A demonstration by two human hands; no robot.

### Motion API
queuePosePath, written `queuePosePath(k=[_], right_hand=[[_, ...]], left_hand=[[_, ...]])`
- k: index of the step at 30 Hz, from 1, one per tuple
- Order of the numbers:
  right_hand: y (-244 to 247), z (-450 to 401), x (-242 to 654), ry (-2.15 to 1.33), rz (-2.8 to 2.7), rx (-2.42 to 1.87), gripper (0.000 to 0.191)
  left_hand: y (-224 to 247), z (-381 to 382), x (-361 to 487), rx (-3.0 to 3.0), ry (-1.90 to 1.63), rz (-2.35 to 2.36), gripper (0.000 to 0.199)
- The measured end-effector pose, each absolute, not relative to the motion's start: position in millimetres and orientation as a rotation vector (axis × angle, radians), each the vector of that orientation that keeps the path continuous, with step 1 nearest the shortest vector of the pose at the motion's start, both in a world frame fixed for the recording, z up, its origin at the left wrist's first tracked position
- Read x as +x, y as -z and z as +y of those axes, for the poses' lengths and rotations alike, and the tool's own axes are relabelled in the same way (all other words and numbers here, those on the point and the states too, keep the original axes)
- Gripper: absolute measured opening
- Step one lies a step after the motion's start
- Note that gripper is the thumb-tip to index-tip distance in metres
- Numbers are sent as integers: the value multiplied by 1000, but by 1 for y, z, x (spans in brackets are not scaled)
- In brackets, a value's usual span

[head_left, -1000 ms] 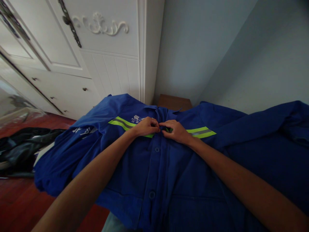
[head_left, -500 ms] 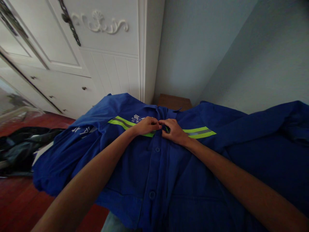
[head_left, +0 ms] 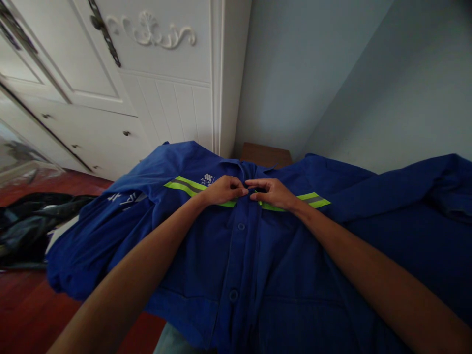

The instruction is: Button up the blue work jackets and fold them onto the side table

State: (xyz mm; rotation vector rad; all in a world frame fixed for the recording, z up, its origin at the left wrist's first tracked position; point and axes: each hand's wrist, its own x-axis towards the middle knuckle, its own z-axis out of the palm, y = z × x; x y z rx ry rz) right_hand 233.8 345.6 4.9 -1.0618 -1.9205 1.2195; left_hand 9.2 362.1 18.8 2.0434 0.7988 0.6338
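A blue work jacket (head_left: 199, 246) with yellow-green reflective stripes is spread out before me, its front facing up. At chest height my left hand (head_left: 225, 191) pinches the edge of the button placket. My right hand (head_left: 275, 193) is just across from it, thumb and forefinger apart around the other front edge, fingertips close to the left ones. Two round buttons show lower on the placket, an upper button (head_left: 241, 226) and a lower button (head_left: 233, 295). Whatever lies between my fingertips is hidden. A white logo (head_left: 207, 178) is printed above the left stripe.
A white wardrobe (head_left: 177, 108) with dark handles stands at the back left, beside a pale wall (head_left: 295, 73). Behind the collar is a brown wooden surface (head_left: 266, 155). Dark clothing (head_left: 29, 226) lies in a heap at left on the reddish floor (head_left: 22, 295).
My right hand has loosened and shifted slightly right, its thumb and fingers spreading from the pinch. The left hand still grips the placket in nearly the same place.
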Motion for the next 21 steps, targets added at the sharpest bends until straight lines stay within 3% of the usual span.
queuePosePath(k=[8,21], right_hand=[[-12,339,230,-1062,-2043,-1082,42],[-15,336,226,-1004,-2000,-1163,34]], left_hand=[[-14,364,12,1858,-690,798,20],[-16,361,14,1827,-740,945,25]])
